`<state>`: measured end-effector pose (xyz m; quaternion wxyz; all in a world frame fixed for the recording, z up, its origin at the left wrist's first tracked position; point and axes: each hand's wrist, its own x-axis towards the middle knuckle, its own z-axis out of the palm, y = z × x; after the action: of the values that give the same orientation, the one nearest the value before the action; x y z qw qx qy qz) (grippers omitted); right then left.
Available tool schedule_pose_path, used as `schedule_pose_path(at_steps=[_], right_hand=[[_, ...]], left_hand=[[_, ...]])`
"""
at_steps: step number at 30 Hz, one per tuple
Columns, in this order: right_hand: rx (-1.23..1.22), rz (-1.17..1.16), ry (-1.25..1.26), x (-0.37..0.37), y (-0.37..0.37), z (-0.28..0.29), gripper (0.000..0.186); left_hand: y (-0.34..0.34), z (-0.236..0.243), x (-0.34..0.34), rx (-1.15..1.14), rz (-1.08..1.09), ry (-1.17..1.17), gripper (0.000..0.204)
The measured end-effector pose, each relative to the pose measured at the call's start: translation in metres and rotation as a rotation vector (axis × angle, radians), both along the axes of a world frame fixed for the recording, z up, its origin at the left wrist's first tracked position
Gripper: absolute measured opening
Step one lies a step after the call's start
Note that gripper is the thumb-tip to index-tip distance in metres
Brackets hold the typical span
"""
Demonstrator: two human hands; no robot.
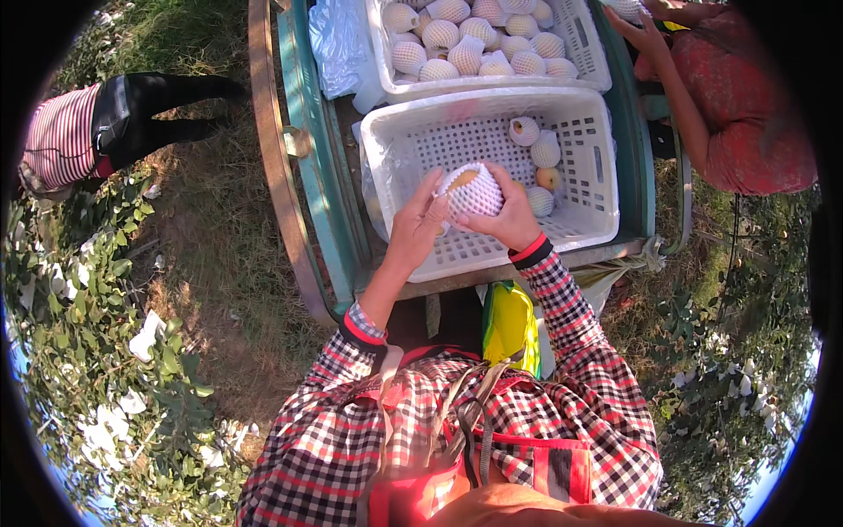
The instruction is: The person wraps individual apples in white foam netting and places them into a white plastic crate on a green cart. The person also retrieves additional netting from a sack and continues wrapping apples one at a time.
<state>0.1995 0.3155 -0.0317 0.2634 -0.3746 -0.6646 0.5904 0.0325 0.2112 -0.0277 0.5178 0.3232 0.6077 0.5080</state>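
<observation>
Both my hands hold one round, yellow-orange fruit (476, 193) in a white foam net, raised over the near white plastic crate (372, 167). My left hand (416, 225) closes on its left side, with fingers and thumb at the net's edge. My right hand (516, 215) wraps round its right side. A bare patch of skin shows through the net's opening at the top. Inside the crate, along its right side, lie several fruits, among them a netted fruit (545, 149) and one with bare yellowish skin (550, 178). My hands partly hide the crate's floor.
Behind stands a second white crate (492, 85) full of netted fruits. Both crates sit on a teal-framed cart (303, 114), with clear bluish plastic (338, 48) at its left. One person (746, 105) stands at right, holding a netted fruit; another person (66, 132) stands left. Leafy branches flank both sides.
</observation>
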Motion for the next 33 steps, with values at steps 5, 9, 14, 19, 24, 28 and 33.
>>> schedule_pose_path(at_steps=[5,9,14,19,24,28,33], right_hand=[[0.002,-0.289,0.172,-0.067,0.140,0.002,0.073],[0.292,-0.127,-0.625,-0.147,0.235,-0.055,0.102],[0.328,0.234,-0.860,-0.210,0.261,-0.144,0.102],[0.533,0.640,-0.829,-0.196,0.279,-0.159,0.084],[0.477,0.634,-0.935,-0.212,0.249,-0.123,0.080],[0.576,0.855,-0.946,-0.208,0.289,-0.141,0.076],[0.819,0.552,-1.048,-0.214,0.249,-0.177,0.059]], left_hand=[[-0.016,-0.037,-0.015,0.082,0.106,0.952,0.049],[-0.032,-0.061,-0.013,-0.057,0.286,0.938,0.050],[-0.048,-0.067,-0.017,-0.107,0.264,0.837,0.048],[-0.050,-0.065,-0.024,-0.112,0.212,0.753,0.046],[-0.058,-0.064,-0.020,-0.140,0.288,0.657,0.047],[-0.048,-0.057,-0.011,-0.277,0.293,0.586,0.048],[-0.052,-0.075,-0.018,-0.147,0.396,0.532,0.049]])
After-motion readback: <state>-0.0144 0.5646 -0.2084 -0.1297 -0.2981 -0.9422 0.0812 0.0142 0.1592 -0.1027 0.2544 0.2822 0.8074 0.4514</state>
